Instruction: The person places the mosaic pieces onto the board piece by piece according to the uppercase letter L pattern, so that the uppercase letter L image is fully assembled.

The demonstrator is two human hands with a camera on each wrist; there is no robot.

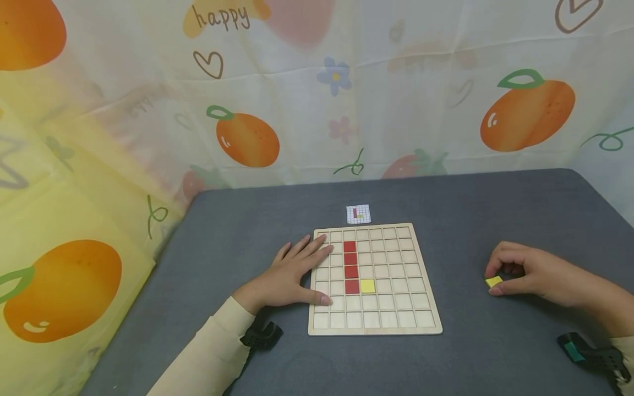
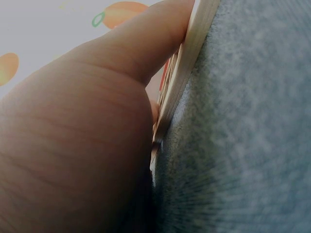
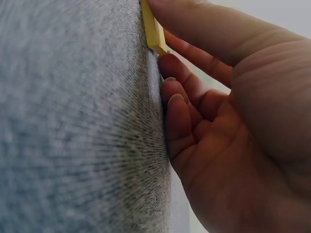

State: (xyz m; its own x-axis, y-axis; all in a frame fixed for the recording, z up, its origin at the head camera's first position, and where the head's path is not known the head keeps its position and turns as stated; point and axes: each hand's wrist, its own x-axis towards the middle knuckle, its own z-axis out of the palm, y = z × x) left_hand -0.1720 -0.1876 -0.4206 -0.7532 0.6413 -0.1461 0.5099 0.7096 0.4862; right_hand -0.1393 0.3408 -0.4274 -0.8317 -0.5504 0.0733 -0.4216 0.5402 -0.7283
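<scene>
My left hand (image 1: 287, 278) rests with spread, straight fingers on the left edge of a wooden grid board (image 1: 375, 331). In the left wrist view the thumb (image 2: 146, 43) lies over the board's rim (image 2: 182, 73). Four-sided red tiles (image 1: 350, 258) form a column in the grid, and one yellow tile (image 1: 367, 286) sits right of the lowest red one. Out to the right, my right hand (image 1: 535, 272) pinches another yellow tile (image 1: 493, 281) between thumb and fingers, close over the table. The right wrist view shows this yellow tile (image 3: 154, 31) at the fingertips, the other fingers curled.
A small pattern card (image 1: 358, 214) with a red and yellow design lies just behind the board. The grey table (image 1: 223, 231) reaches back to a printed fabric backdrop (image 1: 396, 99). Black straps (image 1: 262, 336) circle both wrists.
</scene>
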